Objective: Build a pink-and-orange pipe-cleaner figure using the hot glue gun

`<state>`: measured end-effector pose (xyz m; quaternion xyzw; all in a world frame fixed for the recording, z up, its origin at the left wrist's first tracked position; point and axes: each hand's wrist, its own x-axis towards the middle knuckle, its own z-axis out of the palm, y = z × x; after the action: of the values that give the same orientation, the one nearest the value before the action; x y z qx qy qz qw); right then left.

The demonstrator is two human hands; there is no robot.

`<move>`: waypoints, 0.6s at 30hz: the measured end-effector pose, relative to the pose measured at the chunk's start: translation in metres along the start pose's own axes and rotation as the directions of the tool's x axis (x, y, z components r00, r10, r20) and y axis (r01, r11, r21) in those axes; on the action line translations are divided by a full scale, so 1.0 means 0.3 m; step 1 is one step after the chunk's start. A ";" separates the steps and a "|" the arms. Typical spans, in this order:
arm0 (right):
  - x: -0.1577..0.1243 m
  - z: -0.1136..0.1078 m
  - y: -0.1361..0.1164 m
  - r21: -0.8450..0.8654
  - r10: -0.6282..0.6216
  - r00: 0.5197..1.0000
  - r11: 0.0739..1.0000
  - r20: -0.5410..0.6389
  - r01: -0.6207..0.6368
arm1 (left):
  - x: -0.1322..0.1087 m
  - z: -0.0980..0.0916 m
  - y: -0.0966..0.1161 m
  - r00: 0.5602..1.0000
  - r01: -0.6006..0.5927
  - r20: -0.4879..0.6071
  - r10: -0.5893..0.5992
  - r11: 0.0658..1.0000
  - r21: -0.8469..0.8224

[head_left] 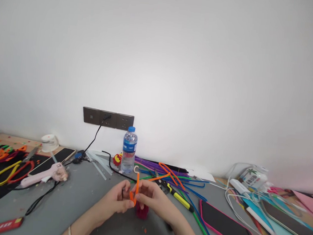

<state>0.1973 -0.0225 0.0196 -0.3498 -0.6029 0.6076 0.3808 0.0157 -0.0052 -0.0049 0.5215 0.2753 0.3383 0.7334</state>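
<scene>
My left hand [120, 198] and my right hand [151, 197] meet low in the middle of the head view. Between them stands a bent orange pipe cleaner [137, 185], pinched in the fingers of both. Its lower end curves into a loop near my left thumb. Just below my right fingers is a fuzzy dark-red piece [142, 211], partly hidden; whether it is joined to the orange one I cannot tell. A small pale hook [136, 169] shows behind the orange tip.
Behind my hands stands a water bottle [129, 151]. Purple pipe cleaners [152, 165] and yellow-handled pliers [180, 200] lie to the right, near a pink-edged phone [226, 228]. Leftward are a glue gun [44, 175], scissors [11, 174] and a red cutter [1, 225].
</scene>
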 end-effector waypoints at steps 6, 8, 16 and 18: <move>0.010 0.017 0.009 -0.018 -0.037 0.988 0.999 -0.149 0.035 | 0.022 -0.013 -0.003 0.966 -0.066 -0.253 0.050 0.996 -0.054; 0.014 0.026 0.007 -0.055 -0.045 0.983 0.998 -0.180 0.036 | 0.025 -0.020 -0.006 0.948 -0.089 -0.313 0.056 0.992 -0.093; 0.019 0.025 0.010 -0.071 -0.120 0.972 0.992 -0.203 0.107 | 0.023 -0.027 -0.021 0.972 -0.064 -0.231 0.047 0.996 -0.067; 0.015 0.024 0.006 -0.075 -0.125 0.978 0.991 -0.164 0.114 | 0.022 -0.027 -0.022 0.978 -0.045 -0.205 0.042 0.999 -0.013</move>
<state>0.1888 -0.0219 0.0183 -0.3752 -0.6078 0.5320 0.4548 0.0150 0.0031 -0.0139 0.4833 0.3349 0.4085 0.6981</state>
